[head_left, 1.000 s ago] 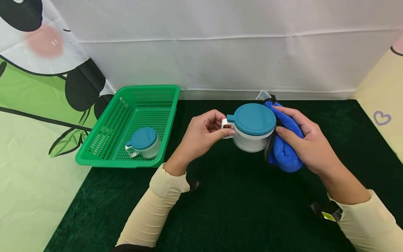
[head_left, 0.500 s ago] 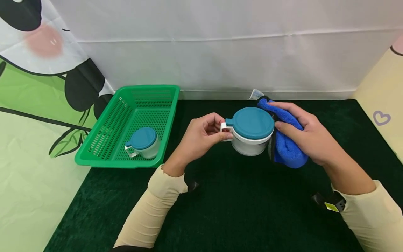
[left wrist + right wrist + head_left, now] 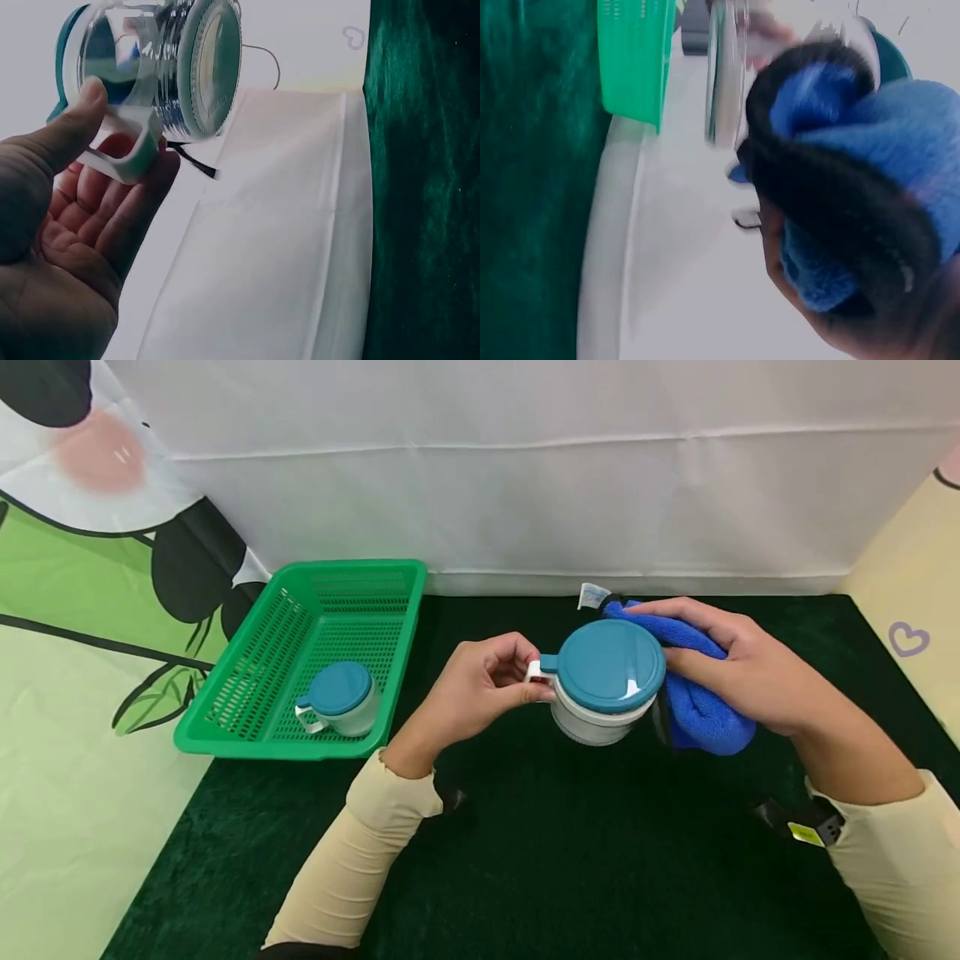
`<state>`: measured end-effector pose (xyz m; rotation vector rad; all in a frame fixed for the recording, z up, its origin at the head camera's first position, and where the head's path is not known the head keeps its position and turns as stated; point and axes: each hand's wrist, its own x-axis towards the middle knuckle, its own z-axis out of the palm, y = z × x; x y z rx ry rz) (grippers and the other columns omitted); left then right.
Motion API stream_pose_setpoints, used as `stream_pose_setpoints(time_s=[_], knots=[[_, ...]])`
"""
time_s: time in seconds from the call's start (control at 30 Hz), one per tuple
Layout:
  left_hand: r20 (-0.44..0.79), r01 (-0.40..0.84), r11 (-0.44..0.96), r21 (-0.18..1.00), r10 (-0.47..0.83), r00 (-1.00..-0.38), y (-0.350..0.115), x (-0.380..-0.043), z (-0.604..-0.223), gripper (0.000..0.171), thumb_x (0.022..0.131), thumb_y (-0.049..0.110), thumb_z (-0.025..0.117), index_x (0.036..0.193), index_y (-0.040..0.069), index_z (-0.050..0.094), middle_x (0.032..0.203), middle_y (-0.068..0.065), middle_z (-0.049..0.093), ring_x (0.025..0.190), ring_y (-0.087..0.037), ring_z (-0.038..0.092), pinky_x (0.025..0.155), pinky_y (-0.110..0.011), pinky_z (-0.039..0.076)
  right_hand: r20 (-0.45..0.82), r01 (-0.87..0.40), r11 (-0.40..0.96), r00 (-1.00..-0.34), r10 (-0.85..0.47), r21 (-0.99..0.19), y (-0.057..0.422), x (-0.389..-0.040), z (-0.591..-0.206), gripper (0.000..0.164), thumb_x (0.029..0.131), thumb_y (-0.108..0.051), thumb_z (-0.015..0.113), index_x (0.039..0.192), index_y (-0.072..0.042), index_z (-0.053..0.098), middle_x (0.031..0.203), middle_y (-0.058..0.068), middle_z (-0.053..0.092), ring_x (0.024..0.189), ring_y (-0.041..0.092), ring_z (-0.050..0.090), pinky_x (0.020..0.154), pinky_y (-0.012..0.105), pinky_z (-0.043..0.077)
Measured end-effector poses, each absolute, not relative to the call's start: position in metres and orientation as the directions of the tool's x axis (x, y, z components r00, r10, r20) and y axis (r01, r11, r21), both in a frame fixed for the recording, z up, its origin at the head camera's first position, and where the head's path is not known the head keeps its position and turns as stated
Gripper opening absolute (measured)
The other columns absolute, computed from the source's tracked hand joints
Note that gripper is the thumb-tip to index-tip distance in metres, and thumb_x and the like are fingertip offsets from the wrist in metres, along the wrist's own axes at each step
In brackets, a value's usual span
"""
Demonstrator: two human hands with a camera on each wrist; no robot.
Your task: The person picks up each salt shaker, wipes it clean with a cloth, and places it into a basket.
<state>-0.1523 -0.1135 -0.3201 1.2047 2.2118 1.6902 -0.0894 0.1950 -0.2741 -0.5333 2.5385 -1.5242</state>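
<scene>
In the head view a lidded glass jar (image 3: 600,731) with a flat blue lid and a white side handle is held up over the table. My left hand (image 3: 480,689) pinches its handle between thumb and fingers. The left wrist view shows the clear glass side and ribbed base of the jar (image 3: 210,67). My right hand (image 3: 750,668) grips a bunched blue cloth (image 3: 708,718) with dark edging and a white tag, pressed against the jar's right side. In the right wrist view the cloth (image 3: 885,124) covers most of that hand.
A green slotted basket (image 3: 408,677) stands at the left of the dark green table (image 3: 570,852). Inside it sits a second jar (image 3: 352,718) with the same blue lid and white handle. A white sheet (image 3: 510,510) hangs behind the table.
The jar has tipped so its lid faces the head camera more. My right hand and the cloth's lower part have shifted right, while the tag end has swung left behind the jar.
</scene>
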Motion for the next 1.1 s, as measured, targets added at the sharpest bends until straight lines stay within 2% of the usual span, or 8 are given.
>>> stream_pose_setpoints(time_s=[0.1, 0.2, 0.33, 0.5, 0.77, 0.97, 1.1], knots=[[0.378, 0.532, 0.049, 0.846, 0.649, -0.660, -0.114, -0.152, -0.319, 0.020, 0.089, 0.002, 0.081, 0.102, 0.004, 0.066, 0.093, -0.004, 0.069, 0.077, -0.017, 0.066, 0.073, -0.036, 0.062, -0.043, -0.168, 0.424, -0.894, -0.446, -0.890, 0.198, -0.100, -0.281, 0.044, 0.110, -0.024, 0.050, 0.154, -0.030, 0.045, 0.147, 0.009, 0.047, 0.118, 0.041, 0.051, 0.080, 0.047, 0.053], [0.386, 0.538, 0.043, 0.842, 0.649, -0.655, -0.116, -0.154, -0.319, 0.019, 0.090, 0.002, 0.080, 0.102, 0.004, 0.066, 0.094, -0.004, 0.069, 0.077, -0.016, 0.066, 0.072, -0.036, 0.061, -0.127, -0.097, 0.426, -0.874, -0.468, -0.900, 0.201, -0.103, -0.290, 0.043, 0.110, -0.026, 0.050, 0.153, -0.027, 0.043, 0.143, 0.014, 0.045, 0.119, 0.044, 0.050, 0.082, 0.046, 0.053], [0.392, 0.540, 0.040, 0.841, 0.644, -0.657, -0.116, -0.155, -0.318, 0.018, 0.090, 0.001, 0.079, 0.101, 0.004, 0.065, 0.094, -0.004, 0.068, 0.078, -0.016, 0.066, 0.073, -0.036, 0.062, -0.093, -0.137, 0.440, -0.883, -0.461, -0.887, 0.208, -0.098, -0.286, 0.044, 0.110, -0.021, 0.050, 0.153, -0.027, 0.043, 0.144, 0.014, 0.045, 0.119, 0.044, 0.050, 0.081, 0.046, 0.054], [0.390, 0.526, 0.003, 0.850, 0.667, -0.634, -0.113, -0.155, -0.319, 0.018, 0.090, -0.002, 0.078, 0.102, 0.002, 0.065, 0.095, -0.005, 0.069, 0.079, -0.017, 0.067, 0.073, -0.036, 0.061, 0.006, -0.248, 0.454, -0.883, -0.470, -0.856, 0.212, -0.099, -0.267, 0.047, 0.109, -0.014, 0.052, 0.153, -0.030, 0.047, 0.146, 0.010, 0.046, 0.115, 0.042, 0.053, 0.075, 0.048, 0.056], [0.416, 0.532, -0.019, 0.847, 0.648, -0.638, -0.114, -0.152, -0.321, 0.019, 0.089, -0.003, 0.079, 0.102, 0.001, 0.065, 0.093, -0.005, 0.070, 0.076, -0.018, 0.067, 0.072, -0.037, 0.062, -0.125, -0.175, 0.469, -0.832, -0.541, -0.866, 0.207, -0.111, -0.280, 0.042, 0.110, -0.021, 0.050, 0.152, -0.026, 0.046, 0.141, 0.011, 0.049, 0.117, 0.040, 0.052, 0.082, 0.048, 0.053], [0.405, 0.503, -0.060, 0.862, 0.678, -0.613, -0.111, -0.155, -0.320, 0.019, 0.089, -0.006, 0.078, 0.102, 0.000, 0.065, 0.094, -0.007, 0.070, 0.077, -0.020, 0.068, 0.074, -0.038, 0.062, -0.060, -0.248, 0.510, -0.856, -0.513, -0.824, 0.215, -0.098, -0.262, 0.044, 0.110, -0.016, 0.052, 0.152, -0.029, 0.049, 0.143, 0.009, 0.050, 0.111, 0.040, 0.053, 0.074, 0.049, 0.054], [0.386, 0.471, -0.083, 0.878, 0.704, -0.596, -0.107, -0.153, -0.323, 0.019, 0.089, -0.008, 0.076, 0.102, -0.002, 0.065, 0.093, -0.008, 0.071, 0.078, -0.021, 0.069, 0.075, -0.039, 0.062, -0.067, -0.269, 0.522, -0.841, -0.537, -0.809, 0.212, -0.103, -0.251, 0.043, 0.110, -0.018, 0.052, 0.151, -0.033, 0.051, 0.148, 0.005, 0.048, 0.112, 0.039, 0.053, 0.075, 0.048, 0.054]])
